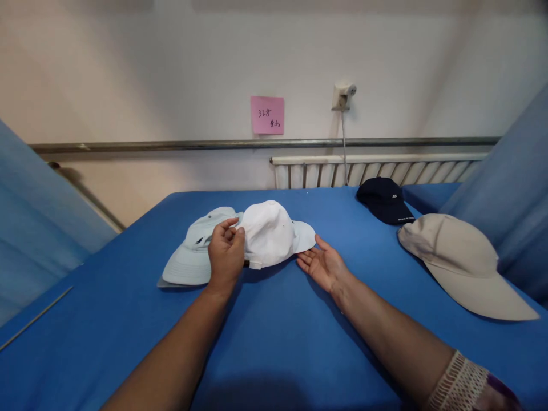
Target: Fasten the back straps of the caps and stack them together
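A white cap (274, 231) lies on the blue table (274, 331), partly over a pale blue bucket hat (192, 257). My left hand (225, 255) pinches the back edge of the white cap, fingers closed on it. My right hand (323, 264) lies palm up and open beside the cap's brim, fingertips at its edge and holding nothing.
A beige cap (458, 260) sits at the right and a dark navy cap (385, 200) behind it. Blue partitions (514, 188) flank both sides. On the wall are a pink note (267, 115), a socket with cable (342, 97), a rail and a radiator (377, 171).
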{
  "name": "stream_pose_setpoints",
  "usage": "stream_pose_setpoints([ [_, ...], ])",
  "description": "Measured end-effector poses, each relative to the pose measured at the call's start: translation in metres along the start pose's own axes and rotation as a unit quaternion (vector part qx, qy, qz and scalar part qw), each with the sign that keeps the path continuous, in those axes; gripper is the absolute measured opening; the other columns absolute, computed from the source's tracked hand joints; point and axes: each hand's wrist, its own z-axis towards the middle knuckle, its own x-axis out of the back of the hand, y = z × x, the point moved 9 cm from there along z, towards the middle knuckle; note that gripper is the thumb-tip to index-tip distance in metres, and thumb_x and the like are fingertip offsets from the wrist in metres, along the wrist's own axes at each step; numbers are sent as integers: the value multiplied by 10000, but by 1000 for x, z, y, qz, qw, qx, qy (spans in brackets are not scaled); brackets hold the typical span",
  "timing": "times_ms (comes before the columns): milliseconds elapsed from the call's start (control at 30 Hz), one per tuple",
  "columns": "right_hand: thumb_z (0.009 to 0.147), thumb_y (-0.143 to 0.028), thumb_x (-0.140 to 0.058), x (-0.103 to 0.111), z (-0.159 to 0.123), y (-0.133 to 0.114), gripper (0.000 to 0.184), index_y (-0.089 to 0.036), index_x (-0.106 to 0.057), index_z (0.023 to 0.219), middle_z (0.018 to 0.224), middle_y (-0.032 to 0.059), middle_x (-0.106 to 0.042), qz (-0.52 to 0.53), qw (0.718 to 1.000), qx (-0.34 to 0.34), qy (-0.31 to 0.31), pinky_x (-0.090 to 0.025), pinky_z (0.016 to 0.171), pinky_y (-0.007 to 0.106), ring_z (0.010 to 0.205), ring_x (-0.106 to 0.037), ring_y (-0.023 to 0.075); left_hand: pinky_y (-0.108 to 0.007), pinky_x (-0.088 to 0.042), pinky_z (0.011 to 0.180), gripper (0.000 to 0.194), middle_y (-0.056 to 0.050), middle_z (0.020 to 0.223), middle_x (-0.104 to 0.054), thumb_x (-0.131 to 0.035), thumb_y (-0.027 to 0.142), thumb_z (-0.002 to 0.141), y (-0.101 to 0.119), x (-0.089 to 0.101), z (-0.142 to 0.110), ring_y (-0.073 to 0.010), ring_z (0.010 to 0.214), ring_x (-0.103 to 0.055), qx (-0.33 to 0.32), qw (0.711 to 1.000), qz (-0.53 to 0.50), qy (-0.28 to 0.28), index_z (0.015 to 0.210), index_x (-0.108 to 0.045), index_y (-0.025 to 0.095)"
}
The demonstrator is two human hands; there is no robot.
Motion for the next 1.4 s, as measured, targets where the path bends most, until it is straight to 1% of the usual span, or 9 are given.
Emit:
stream_pose_setpoints([
  [200, 919, -539, -445, 24, 19, -33, 378, -200, -604, 867, 689, 10, -676, 40, 994, 72, 73, -534, 628, 278, 645, -649, 153, -190, -361, 498, 378, 52, 606, -535, -672, 278, 712, -21, 0, 13, -86, 507, -480, 66, 996, -35, -38, 1065, -599, 165],
  [433, 854, -97, -498, 52, 11, -63, 154, -138, -645, 862, 712, 44, -704, -64, 991, 112, 35, -534, 626, 271, 633, -650, 162, -209, -456, 583, 469, 1, 724, -647, -775, 253, 635, -50, -3, 19, -107, 610, -583, 166, 968, -162, -90, 1062, -612, 146],
  [633, 781, -163, -654, 77, -3, -77, 58, -153, -625, 732, 650, 24, -671, -145, 976, 158, 36, -499, 553, 238, 572, -612, 137, -249, -505, 663, 366, -64, 872, -686, -773, 192, 643, -66, -15, 16, -145, 721, -630, 248, 925, -242, -159, 983, -650, 134],
  [767, 800, -159, -632, 78, 0, -76, 28, -146, -633, 775, 660, 38, -683, -123, 976, 170, 57, -499, 547, 240, 586, -622, 147, -263, -494, 697, 358, -63, 863, -686, -757, 229, 665, -72, 1, 23, -149, 735, -631, 183, 974, -121, -51, 986, -636, 129],
  [867, 816, -93, -573, 72, 1, -69, 121, -148, -642, 899, 769, 56, -717, -46, 983, 169, 59, -548, 615, 263, 700, -674, 172, -242, -478, 716, 301, -61, 949, -672, -720, 206, 709, -76, 7, 15, -130, 785, -633, 162, 982, -92, 34, 983, -611, 146],
  [933, 802, -39, -550, 63, 1, -60, 230, -151, -633, 985, 854, 66, -729, 6, 987, 154, 41, -575, 692, 285, 796, -694, 182, -229, -473, 701, 255, -60, 968, -666, -702, 176, 731, -85, -5, -1, -120, 790, -639, 221, 967, -127, 23, 966, -605, 156],
  [1100, 756, 21, -593, 40, -5, -30, 377, -163, -610, 1084, 957, 61, -734, 30, 995, 95, -14, -580, 775, 288, 878, -701, 174, -293, -504, 824, 168, -110, 1056, -686, -693, 154, 767, -96, -59, -52, -186, 949, -669, 396, 873, -260, -120, 915, -612, 154],
  [1233, 731, 13, -652, 28, -11, -10, 402, -150, -615, 1096, 982, 65, -735, -13, 997, 56, -46, -571, 775, 275, 849, -705, 166, -319, -497, 920, 132, -113, 1068, -702, -602, 153, 838, -94, -78, -58, -196, 996, -661, 422, 824, -331, -183, 965, -639, 140],
  [1400, 743, -15, -667, 22, -16, 5, 311, -108, -629, 1037, 983, 91, -733, -27, 998, 32, -42, -566, 820, 296, 863, -707, 178, -378, -463, 1027, 385, -100, 1135, -694, -489, 116, 885, -86, -76, -36, -221, 1118, -622, 388, 803, -412, -186, 1261, -550, 168],
])
